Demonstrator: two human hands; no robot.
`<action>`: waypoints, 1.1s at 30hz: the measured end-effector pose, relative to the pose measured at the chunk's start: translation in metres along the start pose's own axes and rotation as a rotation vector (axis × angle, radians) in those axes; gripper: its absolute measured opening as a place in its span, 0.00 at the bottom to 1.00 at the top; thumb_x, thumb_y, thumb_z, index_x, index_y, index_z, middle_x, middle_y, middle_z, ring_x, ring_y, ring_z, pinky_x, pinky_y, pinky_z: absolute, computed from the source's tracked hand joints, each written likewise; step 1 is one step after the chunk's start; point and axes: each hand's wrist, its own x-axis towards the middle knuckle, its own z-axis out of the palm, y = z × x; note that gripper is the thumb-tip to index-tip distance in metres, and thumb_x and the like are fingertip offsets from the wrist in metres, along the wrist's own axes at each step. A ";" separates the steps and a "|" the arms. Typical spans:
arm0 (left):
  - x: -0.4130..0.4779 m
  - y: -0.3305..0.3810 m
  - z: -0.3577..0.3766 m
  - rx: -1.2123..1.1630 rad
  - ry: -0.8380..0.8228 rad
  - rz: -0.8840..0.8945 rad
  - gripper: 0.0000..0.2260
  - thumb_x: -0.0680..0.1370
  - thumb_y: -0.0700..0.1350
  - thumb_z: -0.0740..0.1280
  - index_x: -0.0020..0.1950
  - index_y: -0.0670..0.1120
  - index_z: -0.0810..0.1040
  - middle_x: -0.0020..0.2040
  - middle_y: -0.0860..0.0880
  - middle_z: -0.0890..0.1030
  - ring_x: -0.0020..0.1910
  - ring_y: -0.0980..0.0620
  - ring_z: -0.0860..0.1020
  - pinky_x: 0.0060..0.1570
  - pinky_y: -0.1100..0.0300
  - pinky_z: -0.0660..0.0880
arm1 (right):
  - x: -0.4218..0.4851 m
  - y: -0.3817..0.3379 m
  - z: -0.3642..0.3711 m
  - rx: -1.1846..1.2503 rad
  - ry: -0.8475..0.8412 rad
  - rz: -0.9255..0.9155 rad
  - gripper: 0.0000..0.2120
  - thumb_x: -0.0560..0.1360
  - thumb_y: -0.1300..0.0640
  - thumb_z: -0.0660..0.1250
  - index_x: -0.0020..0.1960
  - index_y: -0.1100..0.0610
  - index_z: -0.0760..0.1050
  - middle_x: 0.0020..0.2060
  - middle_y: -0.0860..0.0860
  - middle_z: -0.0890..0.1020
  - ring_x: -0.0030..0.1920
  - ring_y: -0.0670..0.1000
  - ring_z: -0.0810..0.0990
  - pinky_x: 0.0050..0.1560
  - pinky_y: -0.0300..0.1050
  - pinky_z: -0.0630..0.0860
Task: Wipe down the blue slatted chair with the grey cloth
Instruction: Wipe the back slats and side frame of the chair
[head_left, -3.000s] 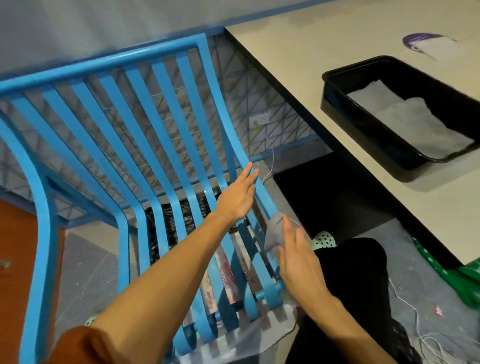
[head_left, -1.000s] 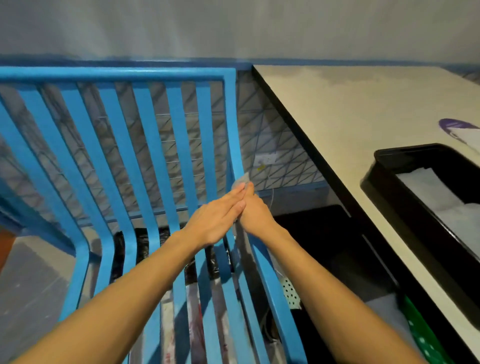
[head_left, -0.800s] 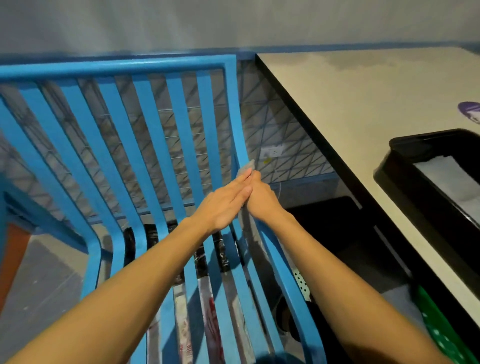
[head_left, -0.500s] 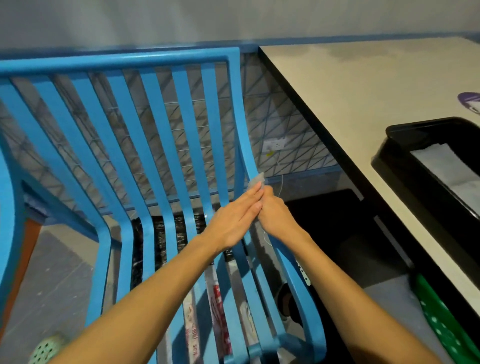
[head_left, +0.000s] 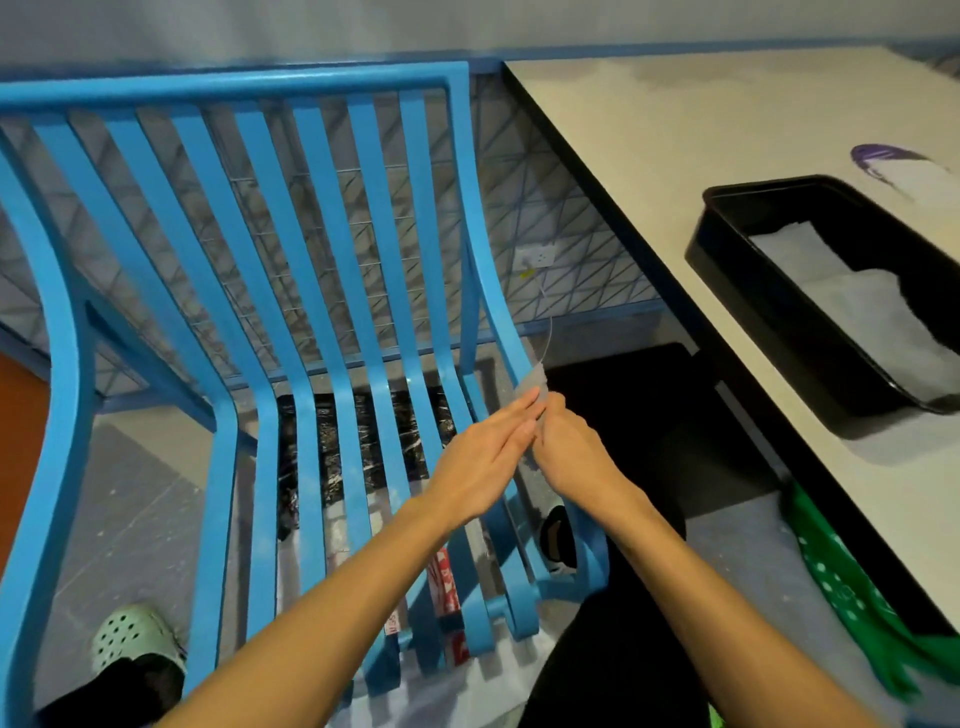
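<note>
Starting on the left, our blue slatted chair (head_left: 234, 85) fills most of the view, but all the action is on its rightmost slat. Over the last second both hands have slid down that slat, from partway up the backrest to the bend where back turns into seat.

The left hand (head_left: 483, 462) lies flat against the slat with its fingers straight. The grey cloth (head_left: 535, 387) pokes out just past the fingertips. The right hand (head_left: 571, 452) is curled round the cloth from the outer side, so the hands are together and sandwich the slat.

We reckon this slat's downward pass is nearly done, with the seat part next (no telling which other slats are already clean).

Writing-wise, the red-and-white strip (head_left: 444, 571) under the seat has lettering too small to read. Over on the table (head_left: 675, 130), the purple print (head_left: 883, 156) beside the black tray (head_left: 722, 275) shows no words we can read.
</note>
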 end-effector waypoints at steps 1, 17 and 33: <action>-0.009 0.005 0.005 -0.078 0.031 -0.008 0.17 0.84 0.54 0.54 0.71 0.59 0.71 0.73 0.64 0.66 0.62 0.61 0.76 0.62 0.60 0.73 | -0.012 0.004 0.003 -0.018 0.031 -0.017 0.15 0.82 0.55 0.56 0.65 0.61 0.62 0.55 0.60 0.77 0.49 0.60 0.78 0.49 0.56 0.76; -0.042 0.021 0.019 -0.520 0.134 -0.427 0.09 0.83 0.45 0.59 0.58 0.52 0.78 0.52 0.53 0.83 0.37 0.51 0.82 0.37 0.58 0.73 | -0.003 -0.004 0.009 -0.264 0.110 -0.055 0.33 0.82 0.54 0.57 0.79 0.60 0.41 0.63 0.64 0.69 0.50 0.63 0.78 0.41 0.49 0.68; -0.039 0.028 0.032 -0.564 0.092 -0.402 0.09 0.82 0.43 0.60 0.52 0.51 0.79 0.47 0.51 0.82 0.40 0.52 0.83 0.37 0.59 0.75 | -0.107 0.033 0.035 -0.200 0.176 -0.061 0.40 0.81 0.53 0.59 0.77 0.47 0.30 0.63 0.53 0.64 0.45 0.45 0.73 0.41 0.39 0.77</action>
